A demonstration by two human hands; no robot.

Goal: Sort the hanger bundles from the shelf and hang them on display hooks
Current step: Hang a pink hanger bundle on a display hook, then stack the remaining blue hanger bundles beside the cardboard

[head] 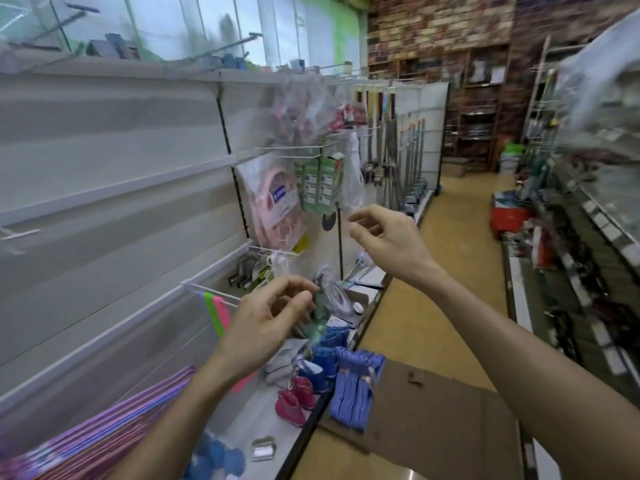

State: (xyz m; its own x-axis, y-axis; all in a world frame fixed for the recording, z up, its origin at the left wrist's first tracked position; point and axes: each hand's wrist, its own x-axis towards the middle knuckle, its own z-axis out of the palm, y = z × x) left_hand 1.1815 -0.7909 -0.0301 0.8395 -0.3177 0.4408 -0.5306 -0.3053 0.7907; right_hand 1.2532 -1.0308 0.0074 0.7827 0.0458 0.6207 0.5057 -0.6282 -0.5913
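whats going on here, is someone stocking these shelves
Yes, it looks that way. A person stands in a shop aisle facing a white display wall. Both the left hand and the right hand are raised with loosely curled fingers and seem to hold nothing. A blue hanger bundle lies on the shelf below, and neon hangers already hang on a hook.

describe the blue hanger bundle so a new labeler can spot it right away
Start at the white bottom shelf that runs along the left wall. At its aisle-side edge, beside the brown cardboard, lies the blue hanger bundle. It is a periwinkle stack of hangers, unlike the pink booties to its left.
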